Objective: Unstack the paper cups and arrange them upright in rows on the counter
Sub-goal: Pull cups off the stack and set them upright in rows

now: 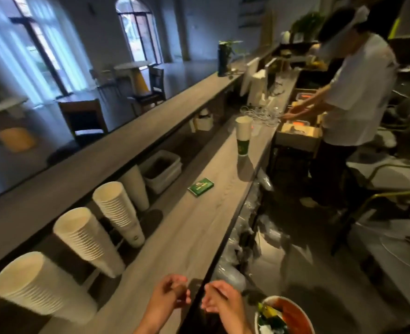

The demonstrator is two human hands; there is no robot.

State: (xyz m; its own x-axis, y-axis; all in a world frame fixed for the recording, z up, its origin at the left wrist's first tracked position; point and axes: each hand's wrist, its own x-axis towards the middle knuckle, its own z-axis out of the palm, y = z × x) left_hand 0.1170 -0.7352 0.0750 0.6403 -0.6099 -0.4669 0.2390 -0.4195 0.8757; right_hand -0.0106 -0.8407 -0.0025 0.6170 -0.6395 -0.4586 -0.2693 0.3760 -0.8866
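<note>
Stacks of white paper cups line the back of the long wood-grain counter, each a tall ribbed column with its long axis upright and its open mouth up, leaning in our wide-angle view. We count four along the wall under the raised ledge: the nearest stack at lower left, a second stack beyond it, a third stack with a small round mark on its lowest cup, and a fourth stack, partly shaded. A fifth, shorter stack stands alone further down the counter, well apart from the others, its bottom cup banded green.

Between that far stack and the row, a flat green packet lies on the counter. A pale rectangular bin sits under the ledge just past the fourth stack.

At the bottom of the frame we hold both hands low at the counter's near edge. The left hand hangs over the counter, fingers loosely curled, grasping nothing. The right hand hangs just past the edge, fingers also relaxed and holding nothing. Neither touches a cup.

A white bowl with red and green contents sits at lower right. A second person in a white shirt works at the far end.
</note>
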